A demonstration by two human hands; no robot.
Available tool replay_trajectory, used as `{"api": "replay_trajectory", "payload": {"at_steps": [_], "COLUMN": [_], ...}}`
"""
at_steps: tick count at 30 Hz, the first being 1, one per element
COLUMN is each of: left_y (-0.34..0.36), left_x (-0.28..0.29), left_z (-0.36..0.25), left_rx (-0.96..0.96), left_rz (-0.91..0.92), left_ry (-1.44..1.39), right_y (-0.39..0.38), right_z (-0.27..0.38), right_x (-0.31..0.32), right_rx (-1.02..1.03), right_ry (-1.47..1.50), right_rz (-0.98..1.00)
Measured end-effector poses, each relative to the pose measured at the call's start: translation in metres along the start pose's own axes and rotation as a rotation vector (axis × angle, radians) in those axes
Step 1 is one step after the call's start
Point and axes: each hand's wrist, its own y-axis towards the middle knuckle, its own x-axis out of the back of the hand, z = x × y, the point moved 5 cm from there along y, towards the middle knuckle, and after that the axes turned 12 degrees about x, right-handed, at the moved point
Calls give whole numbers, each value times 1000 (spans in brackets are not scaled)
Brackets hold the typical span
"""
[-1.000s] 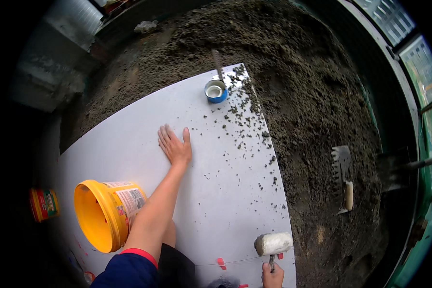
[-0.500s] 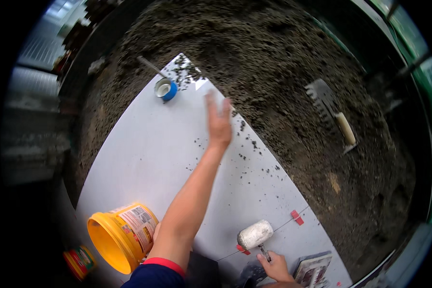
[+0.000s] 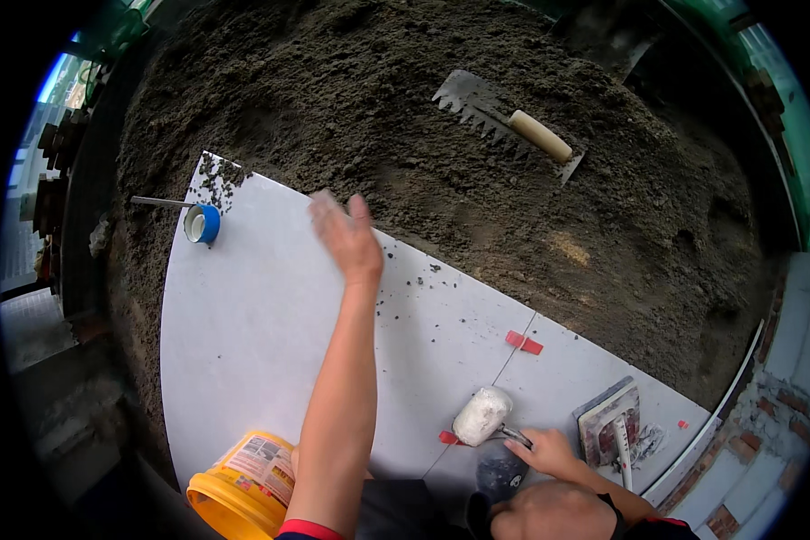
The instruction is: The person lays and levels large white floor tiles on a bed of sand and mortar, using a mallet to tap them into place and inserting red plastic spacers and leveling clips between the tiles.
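Head view: L hand grip (image 3: pixel 351 241) is released & empty, thumb apart from fingers, fingertips blurred, located at the far edge of the white slab (image 3: pixel 243 315); contact w/ slab can't be confirmed. R hand grip (image 3: pixel 549 452) is clenched on the dark handle of the mallet (image 3: pixel 482 416); mallet's white head sits nr the joint line (image 3: pixel 506 364) btwn the two slab sections, just beside the nr red wedge (image 3: pixel 450 438). Far red wedge (image 3: pixel 524 342) lies at the same joint, toward the slab edge. Dark crumbs (image 3: pixel 214 176) are bunched at the far L corner of slab; a few more are scattered R of L hand. Blue-and-white round item (image 3: pixel 204 223) stands nr that corner, w/ grey rod (image 3: pixel 157 202) reaching out past the slab edge. Notched trowel (image 3: pixel 538 135), pale handle, lies flat on the dark, grainy bed (image 3: pixel 351 108), well apart from both hands. Float (image 3: pixel 610 421), w/ white handle, is on slab to the R of R hand. Yellow bucket (image 3: pixel 254 477) is tilted, mouth toward lower L, beside L forearm. Dark rounded object (image 3: pixel 501 472) is below the mallet; kind can't be told
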Motion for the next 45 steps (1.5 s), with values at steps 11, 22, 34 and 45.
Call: {"api": "replay_trajectory", "payload": {"at_steps": [11, 22, 34, 45], "left_y": [-118, -171, -212, -198], "left_x": [77, -46, -70, -60], "left_z": [68, -76, -76, -69], "left_rx": [116, -206, -296, -348], "left_rz": [-241, 368, 375, 208], "left_ry": [346, -237, 577, 477], "right_y": [9, 132, 4, -43], "right_z": [9, -10, 6, 13], "right_x": [53, 121, 23, 42], "right_rx": [32, 335, 315, 128], "right_ry": [-43, -316, -147, 154], "right_rz": [-114, -407, -306, -423]}}
